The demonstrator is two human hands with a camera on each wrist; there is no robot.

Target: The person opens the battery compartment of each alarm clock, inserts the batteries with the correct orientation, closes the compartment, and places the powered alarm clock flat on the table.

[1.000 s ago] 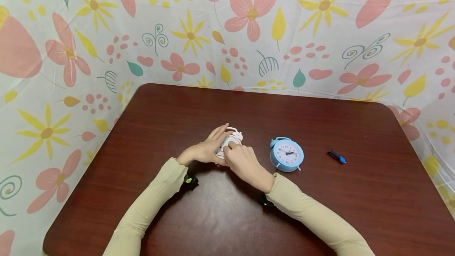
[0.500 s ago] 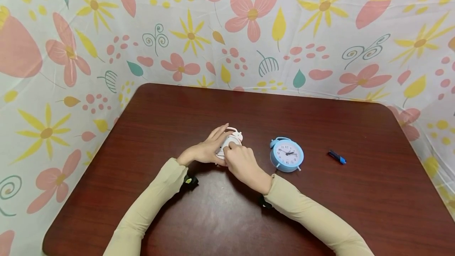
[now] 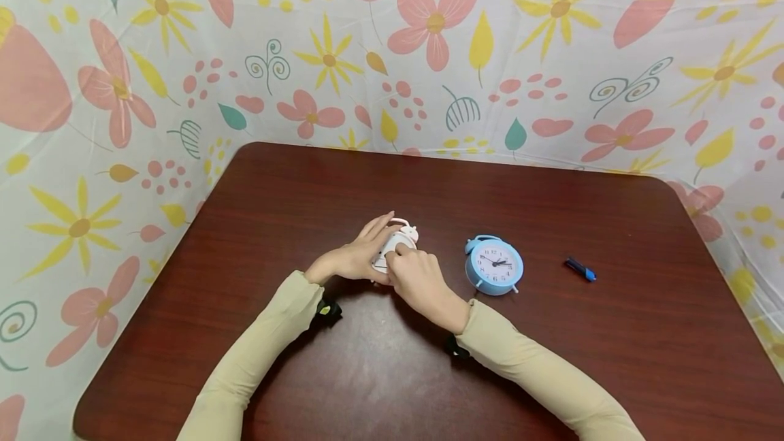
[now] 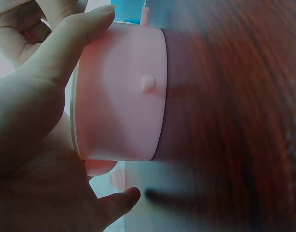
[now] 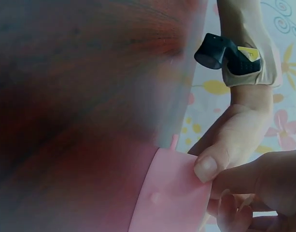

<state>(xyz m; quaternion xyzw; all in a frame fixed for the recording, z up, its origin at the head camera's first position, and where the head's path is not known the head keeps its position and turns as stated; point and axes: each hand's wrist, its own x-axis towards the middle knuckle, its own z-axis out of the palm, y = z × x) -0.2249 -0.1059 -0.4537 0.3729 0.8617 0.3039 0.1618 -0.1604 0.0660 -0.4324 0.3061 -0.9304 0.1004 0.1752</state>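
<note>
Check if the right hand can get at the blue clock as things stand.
Likely yes: only bare table shows between the right hand and the blue clock beside it. The hand is at the back of the pink clock, though, so it must leave that first.

We see long, pale khaki sleeves (image 3: 211,386) ending in loose cuffs (image 3: 304,301). At the left cuff we spot a black wrist camera (image 5: 211,51) with a small yellow label (image 5: 250,53).
</note>
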